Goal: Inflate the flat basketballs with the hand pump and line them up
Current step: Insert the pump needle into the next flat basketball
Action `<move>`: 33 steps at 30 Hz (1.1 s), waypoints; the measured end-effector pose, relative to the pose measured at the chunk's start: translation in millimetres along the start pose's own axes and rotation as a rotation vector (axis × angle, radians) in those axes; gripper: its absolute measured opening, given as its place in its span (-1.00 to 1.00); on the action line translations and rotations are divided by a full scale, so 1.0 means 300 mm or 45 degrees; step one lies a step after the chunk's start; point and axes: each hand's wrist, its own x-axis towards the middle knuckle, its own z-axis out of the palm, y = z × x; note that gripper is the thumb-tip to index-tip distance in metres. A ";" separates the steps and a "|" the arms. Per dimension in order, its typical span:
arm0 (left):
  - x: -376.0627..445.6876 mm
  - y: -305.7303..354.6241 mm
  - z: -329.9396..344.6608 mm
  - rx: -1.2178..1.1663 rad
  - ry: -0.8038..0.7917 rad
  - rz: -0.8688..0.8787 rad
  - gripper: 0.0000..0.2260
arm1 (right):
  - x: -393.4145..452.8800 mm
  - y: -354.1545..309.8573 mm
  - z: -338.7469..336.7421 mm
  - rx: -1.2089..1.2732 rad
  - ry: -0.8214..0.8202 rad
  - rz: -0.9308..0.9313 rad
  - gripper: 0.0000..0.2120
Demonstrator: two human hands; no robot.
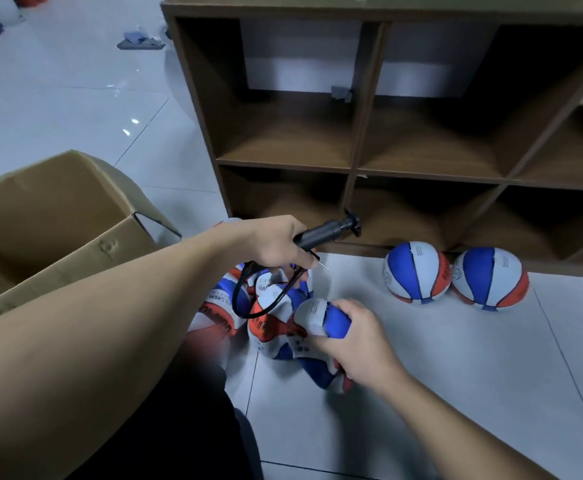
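My left hand (278, 242) grips a black hand pump (324, 231); its handle points right toward the shelf and its black hose (245, 299) loops down. The thin needle (324, 266) sticks out past my fingertips. My right hand (356, 336) holds a flat red, white and blue basketball (323, 318) above a pile of several more flat balls (269, 323) on the floor. Two inflated basketballs, one (416, 271) and the other (490, 278), stand side by side on the tiles in front of the shelf.
A brown wooden cubby shelf (356, 171) with open compartments stands right behind the balls. An open cardboard box (58, 216) sits at the left. Grey tiled floor (456, 358) stretches to the right. Cloths (141, 41) lie far back.
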 end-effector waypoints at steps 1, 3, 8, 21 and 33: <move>0.012 0.018 0.008 0.051 0.021 0.034 -0.82 | 0.000 0.007 -0.032 -0.063 0.085 -0.028 -0.52; 0.041 0.053 0.024 0.085 0.049 0.091 -0.81 | 0.005 0.026 -0.089 -0.236 0.236 -0.067 -0.54; 0.096 0.140 0.104 -0.068 0.036 0.190 -0.78 | 0.005 0.069 -0.183 -0.372 0.393 -0.063 -0.57; 0.119 0.120 0.151 -0.026 0.032 0.196 -0.81 | 0.027 -0.005 -0.206 -0.413 0.441 -0.073 -0.51; 0.130 0.103 0.141 -0.067 0.087 0.161 -0.82 | 0.038 -0.010 -0.193 -0.450 0.444 -0.107 -0.50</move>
